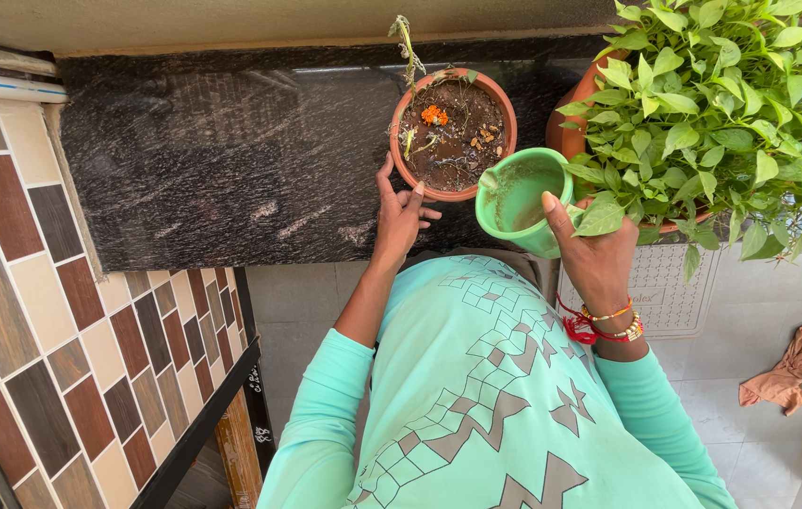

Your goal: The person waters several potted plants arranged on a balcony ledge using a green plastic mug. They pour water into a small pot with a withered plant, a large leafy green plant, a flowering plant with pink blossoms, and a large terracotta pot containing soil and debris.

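A terracotta pot (505,111) with dark soil, a dry stalk and an orange flower bit stands on the black stone ledge (231,141). My left hand (400,215) rests against the pot's near rim, fingers spread. My right hand (594,253) grips a green plastic mug (517,198), tilted beside the pot, with muddy water inside. Bangles and a red thread circle my right wrist.
A second clay pot (578,104) with a bushy green plant (731,104) fills the ledge at right, its leaves touching my right hand. A tiled wall (62,320) lies left. Below are a white mat (679,292) and a brown cloth (801,363) on the floor.
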